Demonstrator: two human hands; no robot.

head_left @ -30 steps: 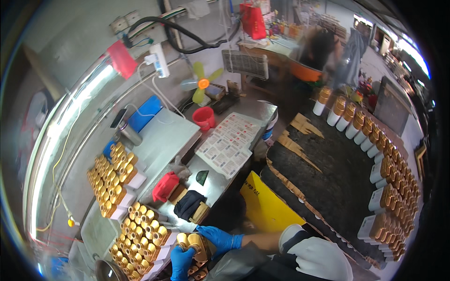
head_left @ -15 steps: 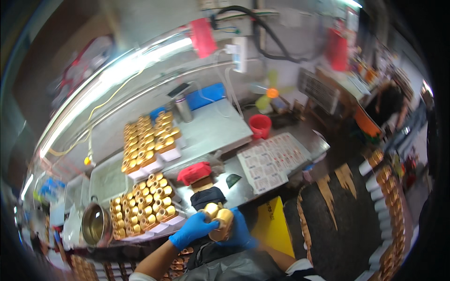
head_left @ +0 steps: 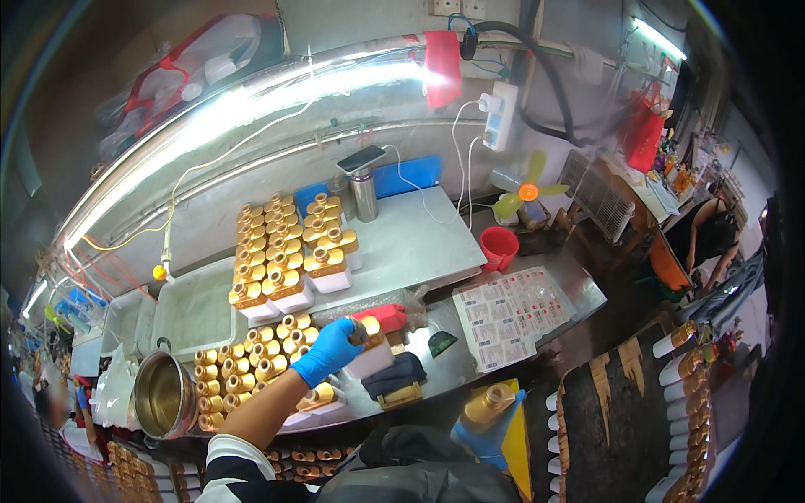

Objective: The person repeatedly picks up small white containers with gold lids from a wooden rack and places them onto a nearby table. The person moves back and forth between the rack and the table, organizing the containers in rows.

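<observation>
My left hand (head_left: pixel 331 350), in a blue glove, is closed round the gold top of a white, gold-shouldered bottle (head_left: pixel 371 359). It holds this bottle over the table edge, beside the near group of similar bottles (head_left: pixel 266 367). Lower right, my right hand (head_left: pixel 482 443), also gloved in blue, grips another gold-topped bottle (head_left: pixel 489 406) with its open neck facing up. A yellow sheet or board (head_left: pixel 518 436) lies behind that hand. Under the left bottle are a dark folded cloth (head_left: pixel 394 377) and a red cloth (head_left: pixel 387 316).
More gold-topped bottles (head_left: pixel 285 251) stand in rows on a raised metal worktop (head_left: pixel 411 239). A metal pot (head_left: pixel 163 394) and a plastic tub (head_left: pixel 197 310) are at left. At right are a printed sheet (head_left: pixel 511 318), a red bucket (head_left: pixel 499 247) and a bent-over person (head_left: pixel 708 239).
My hands were together in front of me, holding the gold-topped bottles. Now they are apart: the left has gone up and left with one bottle, the right down and right with another.
</observation>
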